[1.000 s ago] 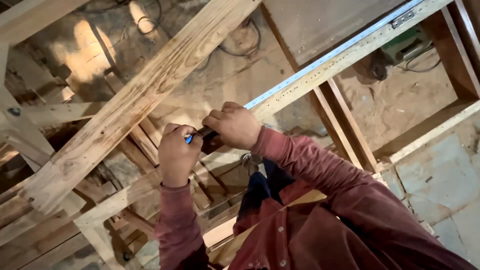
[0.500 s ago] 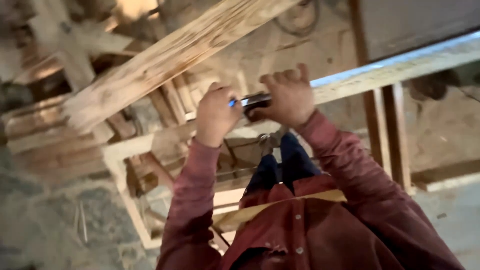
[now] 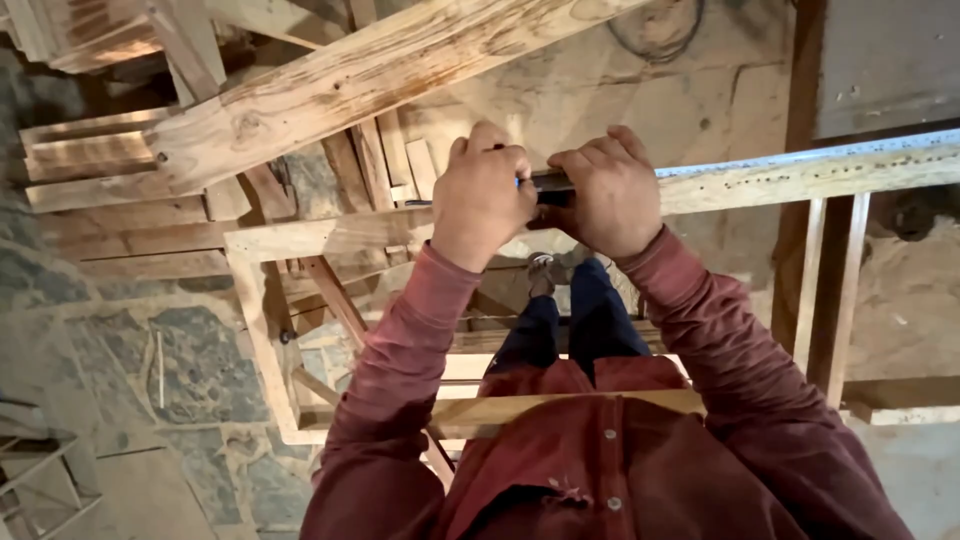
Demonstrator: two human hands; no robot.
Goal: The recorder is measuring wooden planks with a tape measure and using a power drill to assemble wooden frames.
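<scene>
Seen from above, both hands are raised in front of the chest and closed around one small dark tool [image 3: 552,186] held between them. The left hand [image 3: 482,195] is curled into a loose fist, knuckles up and fingers wrapped over the tool's left end, where a bit of blue shows at the edge of the fingers. The right hand [image 3: 610,190] grips the tool's right end, its fingers bent over the top and the back of the hand facing the camera. The two hands sit just beside each other, almost touching, with only a short stretch of the dark tool visible in the gap. What kind of tool it is cannot be told, since the fingers hide most of it.

Both forearms run up from the lower edge in red shirt sleeves [image 3: 395,370], elbows spread out and wrists drawn in together. The tool lies level with a long, pale timber rail [image 3: 800,175] that runs off to the right from behind the right hand; whether the tool touches it cannot be told. A thick rough wooden beam [image 3: 330,95] crosses diagonally above and to the left of the hands. Below the hands are the person's dark trousers [image 3: 580,325] and one shoe [image 3: 545,270], standing on a wooden frame [image 3: 262,330] over a stone floor [image 3: 130,340].
</scene>
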